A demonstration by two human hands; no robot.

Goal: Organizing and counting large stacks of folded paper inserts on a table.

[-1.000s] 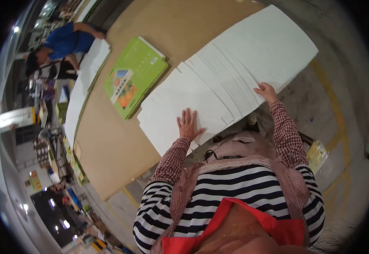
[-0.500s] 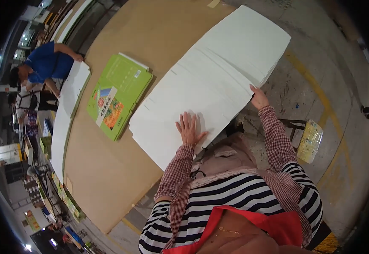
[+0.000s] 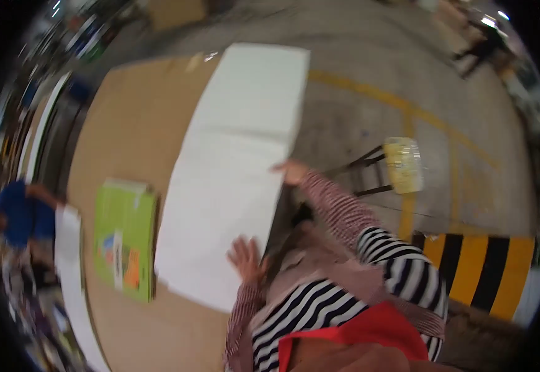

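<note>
Long white cardboard sheets (image 3: 220, 167) lie in a stack along the right side of a table. My left hand (image 3: 247, 260) rests on the near end of the top sheet, its fingers spread. At the right edge of the stack, my right hand (image 3: 293, 172) grips the sheets' border, though motion blurs the fingertips. Left of the stack lie flat green printed cartons (image 3: 124, 204), apart from both hands.
The table (image 3: 133, 105) has a brown top. A co-worker in blue (image 3: 25, 214) stands at its left, beside a white panel (image 3: 68, 260). To the right are a stool with a yellow seat (image 3: 404, 164) and a yellow-black striped block (image 3: 481, 266).
The view has swung to the right, bringing the striped block in. My left hand stays spread on the sheets and my right hand stays at their edge. The fold lines now look smoother.
</note>
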